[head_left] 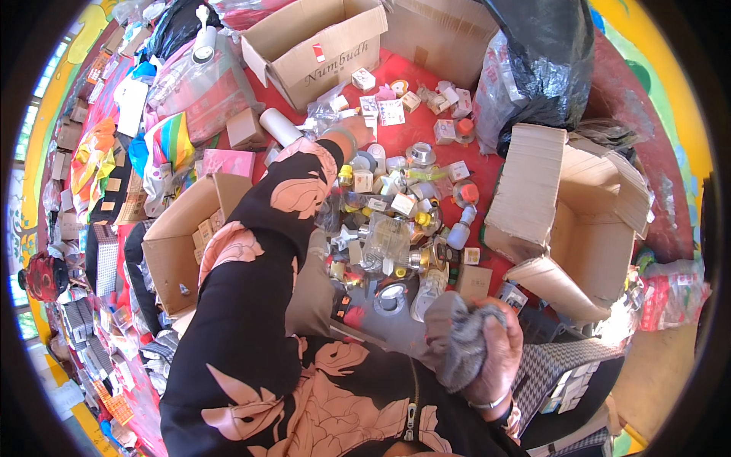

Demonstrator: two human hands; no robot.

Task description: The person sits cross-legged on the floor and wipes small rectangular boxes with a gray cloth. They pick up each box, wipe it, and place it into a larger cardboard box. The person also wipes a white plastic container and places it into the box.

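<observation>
My right hand (500,356) is closed round a crumpled grey cloth (461,339) at the lower right, close to my body. Stretched far forward, my left hand (356,129) is beside some small white cards (391,112) and a clear plastic wrapping (326,107). Its fingers are too small and partly hidden to make out. A white cylinder (280,126) lies to the left of that wrist. Below my left forearm spreads a pile of small jars, bottles and boxes, with a clear plastic container (387,242) in its middle and an orange-lidded jar (465,193) at its right.
Open cardboard boxes stand at the back (316,57), on the right (567,221) and on the left (179,247). A black plastic bag (544,68) slumps at the back right. A small brown box (474,281) sits near the grey cloth. Red sheeting (426,68) lies under the goods.
</observation>
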